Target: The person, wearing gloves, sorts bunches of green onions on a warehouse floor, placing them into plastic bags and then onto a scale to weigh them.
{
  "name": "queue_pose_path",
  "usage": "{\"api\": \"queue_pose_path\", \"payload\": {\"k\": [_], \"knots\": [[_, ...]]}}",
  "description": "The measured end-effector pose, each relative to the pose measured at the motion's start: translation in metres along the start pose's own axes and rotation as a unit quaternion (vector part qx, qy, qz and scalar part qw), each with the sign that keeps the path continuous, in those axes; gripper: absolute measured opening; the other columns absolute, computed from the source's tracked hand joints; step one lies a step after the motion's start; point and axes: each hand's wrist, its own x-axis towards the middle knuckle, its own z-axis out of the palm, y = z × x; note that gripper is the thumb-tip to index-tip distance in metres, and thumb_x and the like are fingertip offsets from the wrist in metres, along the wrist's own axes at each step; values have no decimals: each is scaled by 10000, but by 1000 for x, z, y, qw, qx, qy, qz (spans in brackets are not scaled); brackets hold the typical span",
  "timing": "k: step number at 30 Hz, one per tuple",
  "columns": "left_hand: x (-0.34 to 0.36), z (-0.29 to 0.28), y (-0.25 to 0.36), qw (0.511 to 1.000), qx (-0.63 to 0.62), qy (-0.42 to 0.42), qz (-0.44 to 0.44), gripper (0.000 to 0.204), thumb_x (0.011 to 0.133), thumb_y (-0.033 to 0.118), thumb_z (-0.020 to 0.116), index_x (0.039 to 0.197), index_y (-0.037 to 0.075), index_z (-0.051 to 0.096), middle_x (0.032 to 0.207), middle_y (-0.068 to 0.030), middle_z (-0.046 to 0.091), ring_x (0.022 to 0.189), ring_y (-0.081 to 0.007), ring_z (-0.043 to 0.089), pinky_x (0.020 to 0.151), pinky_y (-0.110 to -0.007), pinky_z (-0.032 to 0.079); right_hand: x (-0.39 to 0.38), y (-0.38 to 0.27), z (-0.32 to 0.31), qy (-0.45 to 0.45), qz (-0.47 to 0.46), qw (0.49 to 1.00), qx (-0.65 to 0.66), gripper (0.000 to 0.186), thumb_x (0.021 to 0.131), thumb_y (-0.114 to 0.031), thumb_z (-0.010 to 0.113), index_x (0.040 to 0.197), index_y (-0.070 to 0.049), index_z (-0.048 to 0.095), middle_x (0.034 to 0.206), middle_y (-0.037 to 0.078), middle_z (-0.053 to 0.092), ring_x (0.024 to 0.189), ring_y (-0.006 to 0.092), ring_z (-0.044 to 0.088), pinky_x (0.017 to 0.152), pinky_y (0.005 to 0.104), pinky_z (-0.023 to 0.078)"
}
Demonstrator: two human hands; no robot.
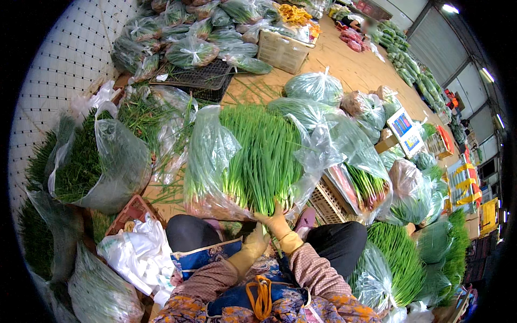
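Note:
In front of me a large bunch of spring onions (262, 156), green leaves pointing away and pale reddish bases toward me, lies in an opened clear plastic bag (207, 140). My right hand (277, 225), in a yellow glove, is closed around stem bases at the near edge of the bunch. Just below and to its left, my left hand (255, 243), gloved too, is closed near my lap. A few pale stems show between its fingers, though most of its grip is hidden.
White plastic bags (141, 253) fill a red crate at my left, beside bagged greens (81, 167). To the right stand a tan crate (329, 202), filled bags and a weighing scale (406, 132). More bags (191, 51) and a beige crate (283, 51) stand farther off.

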Motion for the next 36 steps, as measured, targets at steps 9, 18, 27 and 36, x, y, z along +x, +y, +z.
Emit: {"api": "queue_pose_path", "payload": {"k": [9,18,27,36], "knots": [[27,-2,-23,947,-9,39,320,610,685,294,671,1133,-31,415,1014,-249,521,932,-383,524,774,-418,430,-6,-70,-81,-6,-212,966,-148,633,662,-129,625,1248,-84,389,1045,217,541,972,349,525,829,375,423],[131,16,108,911,55,89,399,574,742,362,621,1149,-12,467,1133,-218,497,997,-325,514,829,-430,404,-3,-64,-228,-12,-367,865,-343,730,581,-143,680,1244,-47,389,780,138,559,741,308,554,657,385,441],[278,13,230,956,-62,141,249,340,808,275,536,959,-26,586,798,-93,613,715,-161,566,670,-284,448,59,-10,-304,-3,-379,854,-358,658,685,-50,530,1300,-138,313,687,136,553,642,313,575,557,397,471],[268,-47,375,898,-364,-6,248,253,828,174,549,1016,5,547,879,-60,582,746,-125,550,621,-236,457,134,113,-459,346,-17,847,-404,427,697,-196,639,1081,-67,504,922,177,583,837,342,565,731,410,456]]}}
